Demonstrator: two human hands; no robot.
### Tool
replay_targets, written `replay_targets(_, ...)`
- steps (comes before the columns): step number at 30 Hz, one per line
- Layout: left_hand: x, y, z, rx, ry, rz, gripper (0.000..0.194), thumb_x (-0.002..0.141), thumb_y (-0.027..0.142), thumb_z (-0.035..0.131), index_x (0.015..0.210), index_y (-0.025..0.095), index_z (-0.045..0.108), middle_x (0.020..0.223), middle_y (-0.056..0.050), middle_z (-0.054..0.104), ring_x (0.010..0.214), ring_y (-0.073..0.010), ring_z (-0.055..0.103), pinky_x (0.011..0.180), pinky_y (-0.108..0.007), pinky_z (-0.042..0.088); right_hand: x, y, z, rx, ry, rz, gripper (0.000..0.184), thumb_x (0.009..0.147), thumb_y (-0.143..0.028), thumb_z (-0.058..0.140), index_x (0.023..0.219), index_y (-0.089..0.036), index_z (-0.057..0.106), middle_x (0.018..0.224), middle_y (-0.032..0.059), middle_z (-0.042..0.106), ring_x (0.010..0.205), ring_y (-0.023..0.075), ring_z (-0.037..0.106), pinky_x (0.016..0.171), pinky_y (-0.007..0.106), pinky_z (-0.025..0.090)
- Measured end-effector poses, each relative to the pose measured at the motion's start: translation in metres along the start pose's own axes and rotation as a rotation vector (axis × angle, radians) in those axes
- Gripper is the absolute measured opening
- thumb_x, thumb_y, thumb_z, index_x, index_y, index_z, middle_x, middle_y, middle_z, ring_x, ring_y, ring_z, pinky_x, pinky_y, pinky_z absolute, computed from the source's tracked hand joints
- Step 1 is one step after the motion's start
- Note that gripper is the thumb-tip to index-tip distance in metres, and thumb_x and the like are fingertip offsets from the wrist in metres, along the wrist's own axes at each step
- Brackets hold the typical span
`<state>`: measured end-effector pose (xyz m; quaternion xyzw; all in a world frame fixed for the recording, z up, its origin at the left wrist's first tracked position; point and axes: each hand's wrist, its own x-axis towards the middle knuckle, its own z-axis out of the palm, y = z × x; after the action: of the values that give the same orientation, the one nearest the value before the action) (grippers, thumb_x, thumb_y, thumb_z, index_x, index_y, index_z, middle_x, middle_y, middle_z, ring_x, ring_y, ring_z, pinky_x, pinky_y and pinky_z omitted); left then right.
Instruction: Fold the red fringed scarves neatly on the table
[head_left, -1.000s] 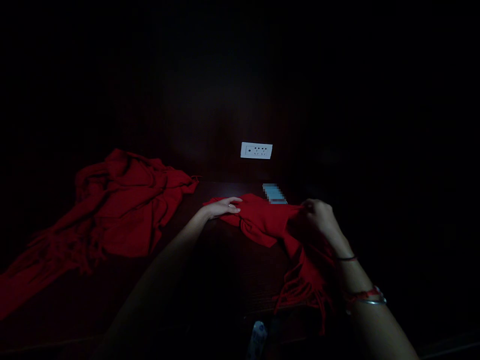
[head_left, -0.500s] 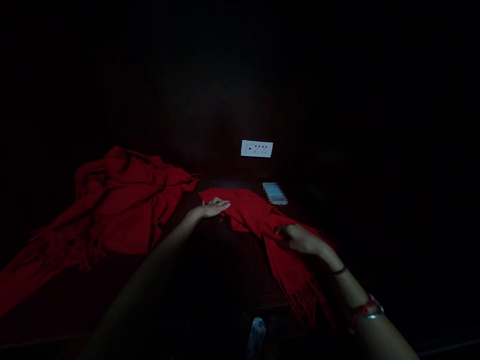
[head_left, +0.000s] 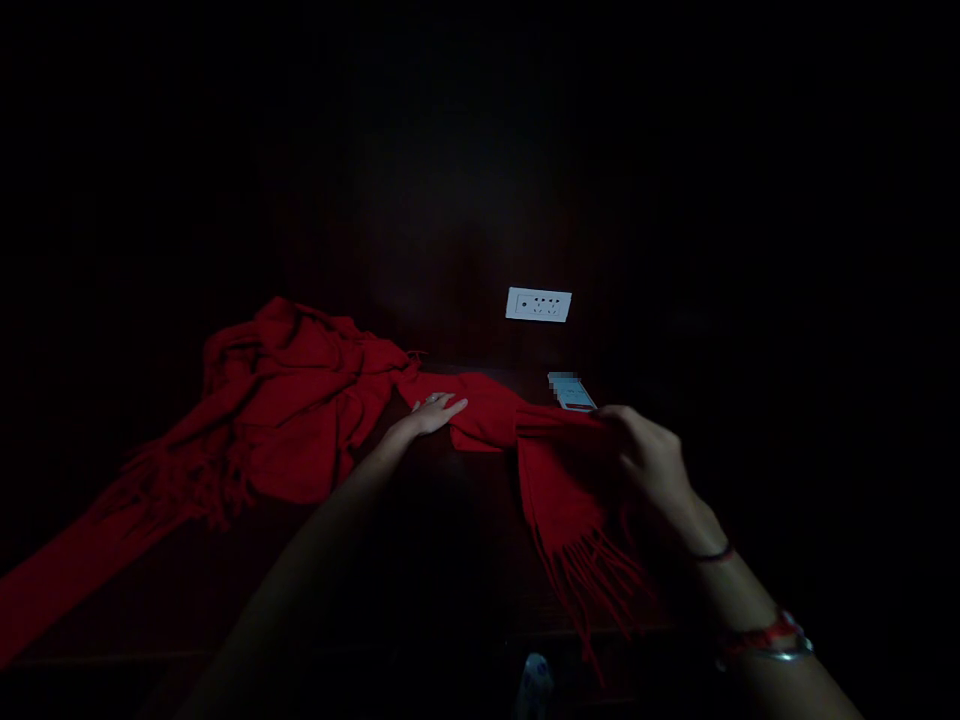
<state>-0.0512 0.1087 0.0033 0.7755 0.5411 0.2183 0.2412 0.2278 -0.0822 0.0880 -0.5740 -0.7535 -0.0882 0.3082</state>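
A red fringed scarf stretches across the dark tabletop. My left hand lies flat on its middle stretch, fingers spread, with a ring on one finger. My right hand is closed on the upper edge of the scarf's right end and holds it up a little. From there the cloth hangs down with its fringe over the table's front edge. To the left lies a rumpled heap of red fabric, also fringed; whether it is one piece with the scarf I cannot tell.
A phone with a lit screen lies behind the scarf, close to my right hand. On the dark back wall is a white socket panel. Below the front edge a pale patterned object shows. The surroundings are very dark.
My right hand has lifted the scarf's edge and drawn it up and to the right, so the end now spreads wider. My left hand stays on the cloth. The view has shifted slightly left.
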Motion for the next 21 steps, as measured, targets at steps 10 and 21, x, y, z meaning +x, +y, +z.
replay_targets(10, -0.009, 0.022, -0.01, -0.149, 0.178, 0.048, 0.031, 0.08, 0.032, 0.033, 0.074, 0.015, 0.058, 0.093, -0.01, 0.059, 0.1, -0.0231, 0.045, 0.09, -0.033, 0.027, -0.024, -0.031, -0.01, 0.298, -0.888, -0.128, 0.048, 0.07, -0.028, 0.054, 0.116, -0.025, 0.046, 0.105, 0.0021, 0.057, 0.093, 0.017, 0.052, 0.081, 0.027, 0.039)
replay_targets(21, -0.021, 0.01, -0.002, -0.938, -0.047, -0.012, 0.029, 0.068, 0.036, 0.056, 0.09, 0.016, 0.052, 0.088, -0.004, 0.055, 0.074, -0.0112, 0.053, 0.064, -0.022, 0.041, 0.025, 0.013, 0.062, 0.029, -0.625, 0.023, 0.022, 0.072, -0.015, 0.047, 0.091, -0.016, 0.059, 0.092, 0.0067, 0.061, 0.085, 0.0162, 0.055, 0.074, 0.024, 0.04)
